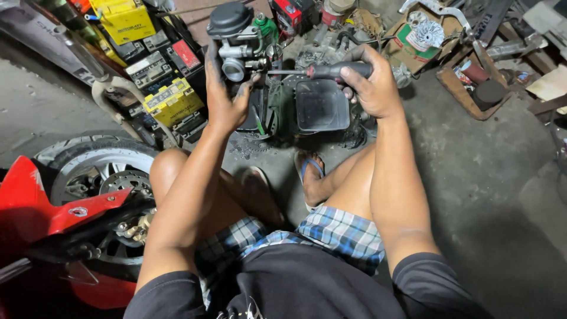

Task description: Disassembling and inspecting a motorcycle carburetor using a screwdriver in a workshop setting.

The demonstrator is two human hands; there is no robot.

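Note:
My left hand (225, 97) holds up a grey metal carburetor (235, 41) with a black round cap on top. My right hand (369, 82) grips a screwdriver (322, 71) by its dark handle. The shaft points left and its tip meets the carburetor's side. Both hands are raised over my bent knees. A black square plastic tray (322, 106) lies on the floor just below the screwdriver.
A motorcycle's front wheel (94, 171) with a red fender (41, 201) stands at the left. Several yellow and black batteries (159, 77) are piled at the back left. Boxes of parts and tools (449, 53) crowd the back right. My sandalled feet (310, 171) rest on concrete floor.

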